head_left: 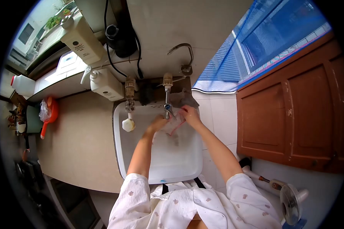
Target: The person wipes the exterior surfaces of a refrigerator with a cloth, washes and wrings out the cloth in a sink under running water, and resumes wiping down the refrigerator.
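Over the white sink (120, 152), under the metal tap (167, 100), a thin clear plastic bag (174, 125) with a reddish edge is stretched between my hands. My right hand (191, 115) pinches it on the right, just beside the tap. On the left, my left hand (158, 123) is closed at the bag's other side, its fingertips partly hidden near the spout. A greyish plastic bag (182, 100) lies behind the tap at the sink's back corner.
Left of the tap stands a second valve (130, 93) with a whitish knob (128, 125). White pump bottles (105, 84) line the ledge. An orange dipper (51, 114) rests on the counter (80, 145). A brown wooden door (290, 110) and blue mesh (237, 57) are at right.
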`<state>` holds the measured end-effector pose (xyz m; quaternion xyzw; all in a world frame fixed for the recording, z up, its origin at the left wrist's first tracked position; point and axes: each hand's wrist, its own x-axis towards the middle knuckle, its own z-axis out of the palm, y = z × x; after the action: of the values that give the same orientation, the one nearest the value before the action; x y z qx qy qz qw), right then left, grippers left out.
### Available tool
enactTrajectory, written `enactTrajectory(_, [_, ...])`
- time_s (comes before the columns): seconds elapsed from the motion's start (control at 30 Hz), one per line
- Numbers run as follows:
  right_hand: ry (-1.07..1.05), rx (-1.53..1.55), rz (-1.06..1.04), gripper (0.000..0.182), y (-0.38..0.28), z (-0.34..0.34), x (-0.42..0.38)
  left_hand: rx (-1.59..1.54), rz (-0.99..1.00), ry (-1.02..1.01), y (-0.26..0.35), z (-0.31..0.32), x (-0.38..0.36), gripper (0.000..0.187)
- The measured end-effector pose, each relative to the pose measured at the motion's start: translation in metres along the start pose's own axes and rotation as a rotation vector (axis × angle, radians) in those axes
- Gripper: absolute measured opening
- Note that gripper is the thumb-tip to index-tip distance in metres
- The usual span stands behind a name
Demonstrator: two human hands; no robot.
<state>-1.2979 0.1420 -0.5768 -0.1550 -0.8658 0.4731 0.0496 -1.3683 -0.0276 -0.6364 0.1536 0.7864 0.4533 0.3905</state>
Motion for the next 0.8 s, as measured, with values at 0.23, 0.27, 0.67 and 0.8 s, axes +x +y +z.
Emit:
enactTrajectory(0.23, [0.216, 0.848, 0.715, 0.018, 0.009, 0.05, -0.001, -0.524, 0.063, 0.197, -0.014, -0.019, -0.022, 0.017])
enactTrajectory(0.27, [0.336, 0.995, 0.912, 0.018, 0.008, 0.054, -0.004, -0.521, 0.061, 0.201, -0.022, -0.015, -0.019, 0.017])
enactTrajectory(0.67, [-0.049, 1.32, 0.838, 0.022, 0.036, 0.131, -0.008, -0.079, 0.32, 0.841, -0.03, 0.041, -0.008, 0.029])
enactTrajectory(0.8, [0.043, 1.292, 1.07, 0.026, 0.01, 0.102, -0.013, 0.108, 0.164, 0.771, 0.002, 0.036, -0.019, 0.037])
